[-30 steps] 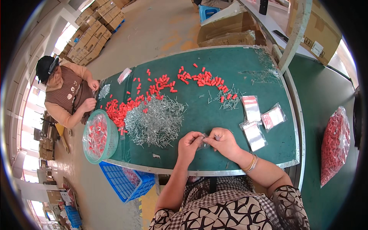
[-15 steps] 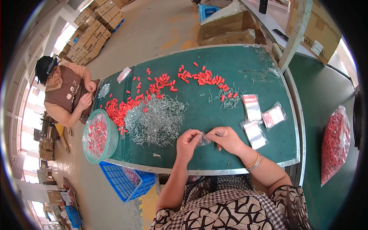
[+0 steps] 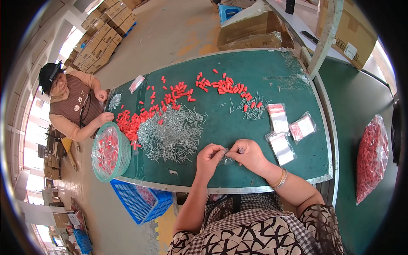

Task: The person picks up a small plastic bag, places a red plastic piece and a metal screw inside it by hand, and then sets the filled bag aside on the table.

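Observation:
Close to the front edge of the green table [image 3: 238, 127], my left hand [image 3: 208, 161] and my right hand [image 3: 250, 156] meet over a small clear plastic bag [image 3: 227, 160]. Both pinch its edge between thumb and fingers; the contents are too small to make out. A big heap of silvery screws [image 3: 172, 134] lies left of my left hand. Small red plastic plugs [image 3: 129, 123] spread from that heap's far left side across the table. Beyond my right hand lie stacks of clear zip bags, the closest being a flat stack [image 3: 281, 148] with a red-edged one [image 3: 277, 117] behind it.
A green basket [image 3: 128, 157] of filled bags stands at the table's left corner, above a blue crate [image 3: 136, 204]. A co-worker [image 3: 76, 102] sits at the left end. On the right surface lies a large bag of red plugs [image 3: 372, 159]. A metal post [image 3: 325, 42] rises at the far right corner.
My fingers have shifted slightly on the plastic bag, drawing closer together. The co-worker's hands have parted, one reaching toward the red plugs near the basket.

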`<control>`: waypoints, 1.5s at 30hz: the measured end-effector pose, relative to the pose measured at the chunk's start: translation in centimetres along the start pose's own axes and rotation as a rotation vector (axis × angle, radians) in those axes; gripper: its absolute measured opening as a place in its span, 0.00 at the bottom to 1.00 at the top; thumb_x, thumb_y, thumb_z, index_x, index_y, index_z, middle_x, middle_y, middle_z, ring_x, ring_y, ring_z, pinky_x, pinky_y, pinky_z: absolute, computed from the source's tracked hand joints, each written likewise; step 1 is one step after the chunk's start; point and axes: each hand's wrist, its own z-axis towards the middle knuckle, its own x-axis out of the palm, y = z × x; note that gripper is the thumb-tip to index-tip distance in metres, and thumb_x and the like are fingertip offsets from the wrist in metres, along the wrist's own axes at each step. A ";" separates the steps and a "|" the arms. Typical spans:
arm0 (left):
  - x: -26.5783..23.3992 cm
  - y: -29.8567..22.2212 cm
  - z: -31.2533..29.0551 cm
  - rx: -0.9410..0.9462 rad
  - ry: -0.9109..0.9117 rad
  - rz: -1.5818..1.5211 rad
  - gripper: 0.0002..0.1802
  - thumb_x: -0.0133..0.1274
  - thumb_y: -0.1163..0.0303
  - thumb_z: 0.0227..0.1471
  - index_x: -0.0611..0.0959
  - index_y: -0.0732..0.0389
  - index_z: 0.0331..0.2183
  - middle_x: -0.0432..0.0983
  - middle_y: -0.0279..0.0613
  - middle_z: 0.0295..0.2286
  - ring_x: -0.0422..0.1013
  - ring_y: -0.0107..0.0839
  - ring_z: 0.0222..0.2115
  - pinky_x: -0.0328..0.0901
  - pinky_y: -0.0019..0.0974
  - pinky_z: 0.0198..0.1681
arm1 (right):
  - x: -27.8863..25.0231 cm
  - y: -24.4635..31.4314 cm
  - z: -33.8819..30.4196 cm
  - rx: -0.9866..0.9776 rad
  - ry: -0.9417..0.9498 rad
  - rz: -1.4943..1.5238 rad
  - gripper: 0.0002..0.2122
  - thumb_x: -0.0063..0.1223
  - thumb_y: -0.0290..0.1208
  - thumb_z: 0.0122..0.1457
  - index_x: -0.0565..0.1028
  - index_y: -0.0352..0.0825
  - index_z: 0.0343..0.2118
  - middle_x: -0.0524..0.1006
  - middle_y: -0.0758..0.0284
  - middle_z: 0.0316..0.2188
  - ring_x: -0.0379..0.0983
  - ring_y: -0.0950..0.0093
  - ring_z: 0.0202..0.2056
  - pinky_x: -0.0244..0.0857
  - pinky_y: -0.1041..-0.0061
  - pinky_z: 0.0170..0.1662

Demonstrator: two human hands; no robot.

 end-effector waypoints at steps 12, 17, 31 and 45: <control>0.0 -0.1 0.0 -0.027 -0.020 -0.048 0.02 0.55 0.79 0.50 0.79 0.65 0.30 0.72 0.30 0.25 0.67 0.16 0.26 0.62 0.21 0.30 | -0.8 0.9 0.0 0.126 0.086 0.095 0.06 0.57 0.27 0.55 0.78 0.29 0.31 0.76 0.70 0.24 0.67 0.85 0.18 0.63 0.84 0.20; 0.8 -0.9 0.0 0.359 -0.262 0.369 0.08 0.59 0.80 0.43 0.80 0.65 0.30 0.74 0.38 0.28 0.70 0.29 0.31 0.65 0.30 0.35 | -0.7 1.0 -0.2 0.045 0.001 0.033 0.06 0.60 0.28 0.52 0.77 0.29 0.26 0.75 0.70 0.23 0.69 0.83 0.21 0.64 0.82 0.21; 2.0 -0.6 -0.9 0.386 -0.260 0.493 0.06 0.58 0.80 0.44 0.80 0.64 0.29 0.76 0.42 0.30 0.72 0.35 0.32 0.65 0.33 0.37 | 0.1 -0.1 0.0 -0.386 -0.197 -0.317 0.02 0.59 0.24 0.46 0.77 0.33 0.24 0.72 0.62 0.22 0.72 0.62 0.25 0.65 0.67 0.29; 3.3 -1.3 -1.3 0.200 -0.293 0.375 0.04 0.56 0.80 0.46 0.80 0.68 0.29 0.77 0.46 0.29 0.74 0.35 0.29 0.68 0.31 0.34 | 0.6 -0.3 -0.1 -0.470 -0.258 -0.345 0.04 0.57 0.22 0.46 0.73 0.32 0.20 0.71 0.61 0.21 0.71 0.59 0.24 0.64 0.65 0.26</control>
